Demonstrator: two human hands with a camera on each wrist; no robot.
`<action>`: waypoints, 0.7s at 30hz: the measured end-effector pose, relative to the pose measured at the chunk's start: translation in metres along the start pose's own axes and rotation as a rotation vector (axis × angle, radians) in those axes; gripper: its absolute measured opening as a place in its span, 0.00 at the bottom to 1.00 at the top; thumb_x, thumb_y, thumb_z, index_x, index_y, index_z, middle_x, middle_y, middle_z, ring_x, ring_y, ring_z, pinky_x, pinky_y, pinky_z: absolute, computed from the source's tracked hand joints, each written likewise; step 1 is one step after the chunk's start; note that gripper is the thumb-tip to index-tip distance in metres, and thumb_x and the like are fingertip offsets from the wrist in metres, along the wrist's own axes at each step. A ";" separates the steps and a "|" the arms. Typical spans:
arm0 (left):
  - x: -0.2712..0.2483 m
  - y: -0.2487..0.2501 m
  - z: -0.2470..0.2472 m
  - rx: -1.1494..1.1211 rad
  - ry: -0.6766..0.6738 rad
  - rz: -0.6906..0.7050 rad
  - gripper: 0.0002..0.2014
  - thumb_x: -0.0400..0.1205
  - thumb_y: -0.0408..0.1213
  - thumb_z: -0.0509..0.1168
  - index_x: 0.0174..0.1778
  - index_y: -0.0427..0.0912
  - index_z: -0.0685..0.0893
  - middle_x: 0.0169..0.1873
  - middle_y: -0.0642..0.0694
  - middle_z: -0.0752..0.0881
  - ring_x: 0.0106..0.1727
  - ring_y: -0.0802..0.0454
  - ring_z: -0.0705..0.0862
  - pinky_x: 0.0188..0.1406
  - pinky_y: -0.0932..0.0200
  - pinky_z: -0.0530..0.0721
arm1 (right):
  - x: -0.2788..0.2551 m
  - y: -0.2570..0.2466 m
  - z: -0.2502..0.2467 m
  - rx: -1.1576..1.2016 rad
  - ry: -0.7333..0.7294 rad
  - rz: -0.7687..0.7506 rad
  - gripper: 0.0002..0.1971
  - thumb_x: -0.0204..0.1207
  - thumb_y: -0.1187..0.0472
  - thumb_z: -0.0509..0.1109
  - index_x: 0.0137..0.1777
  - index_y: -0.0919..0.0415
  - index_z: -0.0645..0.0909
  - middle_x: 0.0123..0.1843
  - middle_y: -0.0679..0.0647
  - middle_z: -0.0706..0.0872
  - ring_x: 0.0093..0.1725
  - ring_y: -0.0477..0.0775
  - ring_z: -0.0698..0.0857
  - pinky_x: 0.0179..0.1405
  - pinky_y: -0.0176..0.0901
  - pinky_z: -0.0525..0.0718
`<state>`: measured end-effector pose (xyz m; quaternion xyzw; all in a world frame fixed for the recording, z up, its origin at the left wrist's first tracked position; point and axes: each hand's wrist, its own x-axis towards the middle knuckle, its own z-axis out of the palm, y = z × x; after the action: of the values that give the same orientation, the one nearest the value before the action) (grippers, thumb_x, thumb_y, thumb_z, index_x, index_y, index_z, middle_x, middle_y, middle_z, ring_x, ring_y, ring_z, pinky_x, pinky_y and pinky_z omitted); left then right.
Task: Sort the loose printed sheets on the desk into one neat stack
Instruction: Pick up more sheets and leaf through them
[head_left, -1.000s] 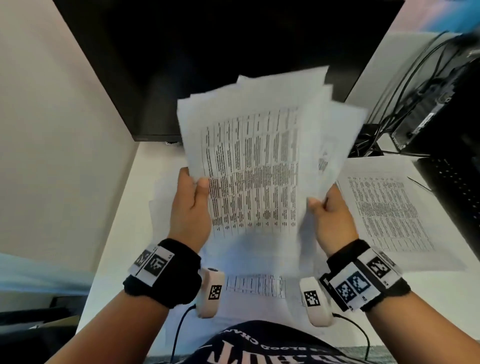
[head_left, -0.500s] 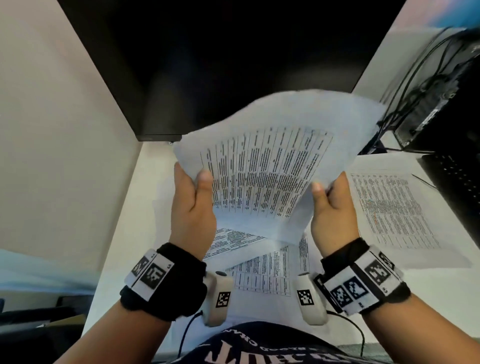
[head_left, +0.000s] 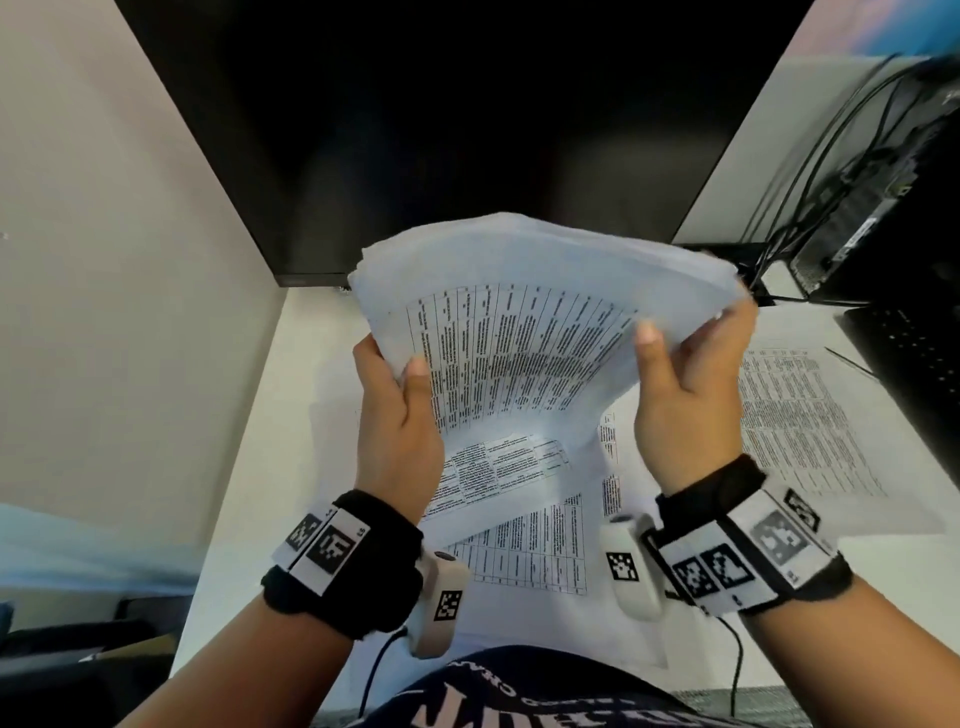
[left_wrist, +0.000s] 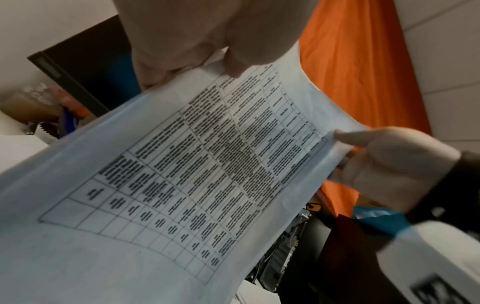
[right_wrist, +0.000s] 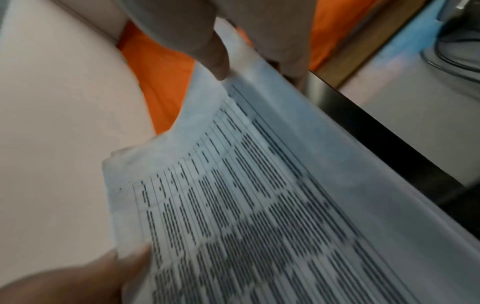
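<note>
A bundle of printed sheets (head_left: 524, 332) with tables hangs above the desk, sagging in the middle. My left hand (head_left: 400, 415) grips its left edge, thumb on top. My right hand (head_left: 685, 384) grips the right edge, thumb on the printed face. The left wrist view shows the bundle (left_wrist: 197, 164) between both hands, and the right wrist view shows its stacked edges (right_wrist: 259, 205) close up. More printed sheets (head_left: 519, 551) lie loose on the desk under my hands. Another printed sheet (head_left: 800, 431) lies flat to the right.
A black monitor (head_left: 441, 130) stands just behind the bundle. At the right are a dark keyboard (head_left: 914, 364), a computer case (head_left: 872, 223) and tangled cables (head_left: 810, 171). A pale partition wall (head_left: 114, 260) bounds the white desk (head_left: 260, 452) on the left.
The fanned, upright sheets have been squared together and tipped back to lie nearly level. Both hands have risen and spread apart, uncovering the sheets on the desk beneath.
</note>
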<state>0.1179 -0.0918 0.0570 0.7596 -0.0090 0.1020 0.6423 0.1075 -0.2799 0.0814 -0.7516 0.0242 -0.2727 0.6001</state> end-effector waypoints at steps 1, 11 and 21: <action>0.000 0.000 0.001 -0.005 -0.020 -0.012 0.11 0.89 0.34 0.49 0.66 0.48 0.65 0.54 0.69 0.78 0.53 0.82 0.78 0.47 0.85 0.74 | 0.006 -0.009 0.000 -0.023 0.028 -0.107 0.28 0.80 0.75 0.61 0.77 0.71 0.54 0.67 0.46 0.72 0.65 0.32 0.74 0.66 0.29 0.74; 0.005 -0.017 0.003 0.001 -0.054 -0.089 0.08 0.88 0.38 0.53 0.63 0.51 0.66 0.53 0.68 0.79 0.51 0.82 0.78 0.46 0.83 0.76 | 0.038 -0.018 -0.003 -0.476 -0.077 -0.224 0.18 0.81 0.66 0.63 0.70 0.55 0.74 0.64 0.61 0.74 0.56 0.14 0.62 0.55 0.09 0.60; 0.013 -0.043 0.002 0.024 -0.136 -0.225 0.13 0.89 0.36 0.53 0.61 0.63 0.67 0.55 0.68 0.79 0.60 0.63 0.79 0.61 0.64 0.73 | 0.032 0.019 -0.006 0.200 -0.029 0.265 0.18 0.77 0.52 0.68 0.66 0.50 0.73 0.52 0.42 0.86 0.54 0.41 0.84 0.67 0.51 0.80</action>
<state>0.1373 -0.0844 0.0171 0.7687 0.0338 -0.0222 0.6383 0.1372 -0.3023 0.0770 -0.6821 0.0871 -0.1814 0.7030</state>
